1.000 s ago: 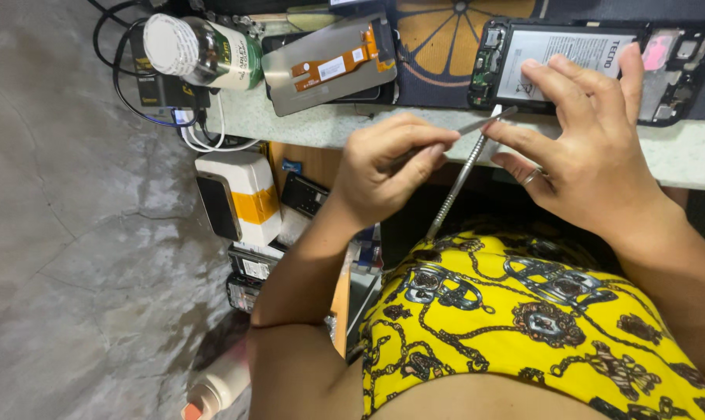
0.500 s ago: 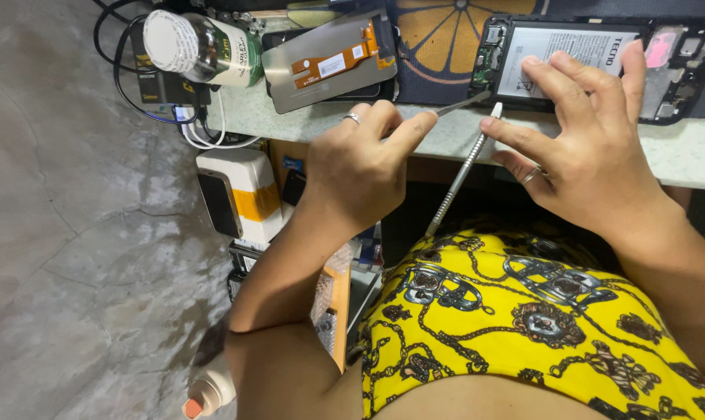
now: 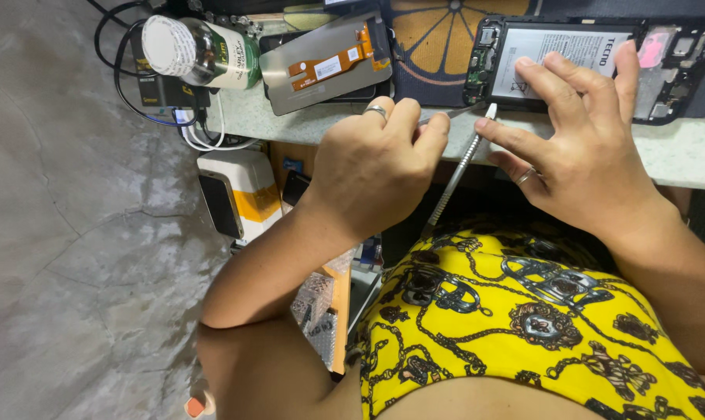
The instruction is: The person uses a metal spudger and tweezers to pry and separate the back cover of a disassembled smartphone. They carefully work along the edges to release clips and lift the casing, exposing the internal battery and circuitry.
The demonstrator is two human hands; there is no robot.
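An opened black phone [image 3: 663, 70] lies back-up on the pale counter [image 3: 679, 152], its battery and boards exposed. My right hand [image 3: 593, 155] rests on it with fingers spread over the battery, while its index finger and thumb pinch a long metal spudger [image 3: 455, 177] that slants down off the counter edge. My left hand [image 3: 379, 159], wearing a ring, is closed around a thin metal tool [image 3: 455, 113], seemingly tweezers. Its tip reaches the phone's near left corner.
A detached screen panel [image 3: 325, 62] with an orange flex cable lies left of the phone, on a mat with an orange-slice pattern [image 3: 438, 43]. A white-capped bottle [image 3: 201, 50] and a black box with cables [image 3: 162, 92] sit further left. A white-and-orange device [image 3: 239, 190] hangs below.
My left hand rose from below the counter edge and brought the thin tool's tip to the phone's corner. My right hand stayed on the phone with the spudger.
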